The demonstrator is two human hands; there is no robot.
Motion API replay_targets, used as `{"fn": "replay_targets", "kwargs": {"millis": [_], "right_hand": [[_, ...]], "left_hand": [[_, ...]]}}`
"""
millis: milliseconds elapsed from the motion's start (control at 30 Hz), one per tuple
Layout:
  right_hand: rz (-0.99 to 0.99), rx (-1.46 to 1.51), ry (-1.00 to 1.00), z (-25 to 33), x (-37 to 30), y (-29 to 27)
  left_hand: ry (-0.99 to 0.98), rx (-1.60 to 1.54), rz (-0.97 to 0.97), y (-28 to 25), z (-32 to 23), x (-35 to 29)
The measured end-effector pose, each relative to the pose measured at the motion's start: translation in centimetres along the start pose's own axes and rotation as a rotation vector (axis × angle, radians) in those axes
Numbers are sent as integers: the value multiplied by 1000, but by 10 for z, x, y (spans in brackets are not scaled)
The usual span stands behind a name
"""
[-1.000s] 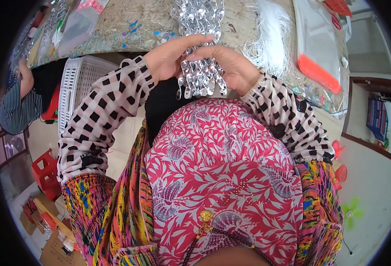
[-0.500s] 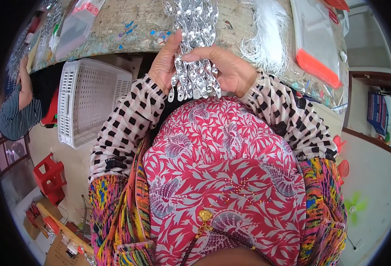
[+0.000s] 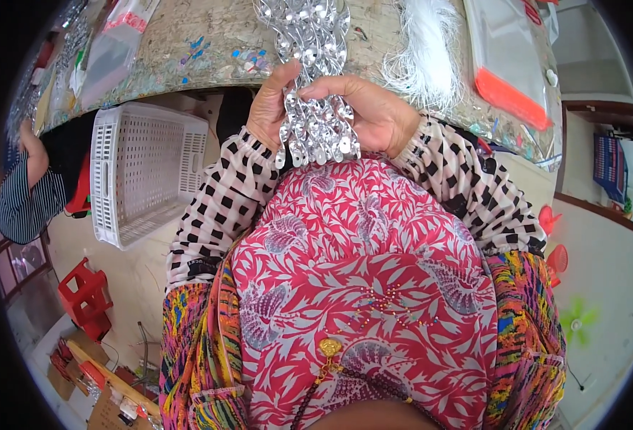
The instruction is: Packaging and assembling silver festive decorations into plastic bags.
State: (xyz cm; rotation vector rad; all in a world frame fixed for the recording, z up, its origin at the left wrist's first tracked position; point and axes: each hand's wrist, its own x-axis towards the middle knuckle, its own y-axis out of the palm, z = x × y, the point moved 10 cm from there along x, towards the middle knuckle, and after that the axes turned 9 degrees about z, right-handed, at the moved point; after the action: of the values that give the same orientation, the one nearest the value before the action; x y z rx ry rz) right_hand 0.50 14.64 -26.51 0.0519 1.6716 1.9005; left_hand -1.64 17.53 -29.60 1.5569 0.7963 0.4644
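Here, silver strands (image 3: 316,56) stretch lengthwise, ends toward the apron (image 3: 363,229).

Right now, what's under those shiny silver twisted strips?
Around the upper part of the strips, the worn grey-brown tabletop shows; below their lower ends, the pink leaf-patterned apron. Anything directly underneath is covered.

Bright light glints off silver strips (image 3: 318,63); outer edges bend.

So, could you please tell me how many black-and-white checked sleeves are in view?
2: the left sleeve ends by the left hand, the right sleeve by the right hand, both hands on silver strips; no others show.
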Motion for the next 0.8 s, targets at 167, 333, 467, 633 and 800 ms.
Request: {"fn": "replay_targets", "kwargs": {"millis": [167,333,467,633,800], "right_hand": [[-28,2,-18,3,-7,1],[9,56,-39,5,-11,7],[-67,-89,-105,17,-19,5],[-233,-357,-146,27,-38,16],[-45,-415,-68,30,-36,32]], "left_hand": [[41,71,-28,16,0,0],[13,78,-44,15,-3,1],[69,113,-49,23,-16,3],[109,166,1,42,-33,8],[91,152,64,54,-30,16]]}}
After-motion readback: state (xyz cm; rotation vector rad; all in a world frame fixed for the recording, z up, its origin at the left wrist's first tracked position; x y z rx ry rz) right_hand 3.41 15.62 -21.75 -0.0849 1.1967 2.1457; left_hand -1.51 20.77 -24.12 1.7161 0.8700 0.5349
